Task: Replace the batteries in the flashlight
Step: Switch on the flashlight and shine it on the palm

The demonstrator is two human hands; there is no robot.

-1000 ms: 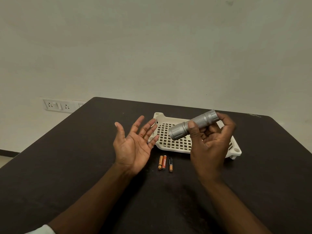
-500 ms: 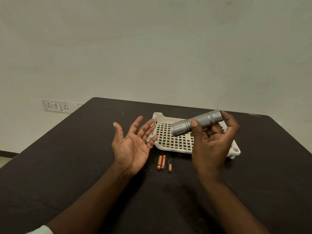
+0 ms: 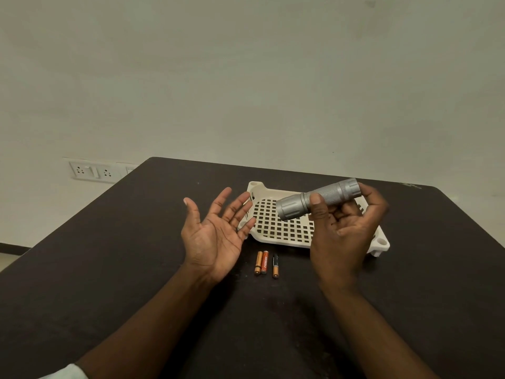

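Table (image 3: pixel 136 269) dark, wall (image 3: pixel 246 77) pale.

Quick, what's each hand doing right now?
Left hand: open, palm up, holding nothing.
Right hand: closed on the silver flashlight, held above the tray.

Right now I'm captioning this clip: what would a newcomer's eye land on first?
The silver flashlight, held up in the right hand above the white perforated tray. Next, the left hand, open and empty, palm up beside it. Then three small batteries lying on the dark table in front of the tray.
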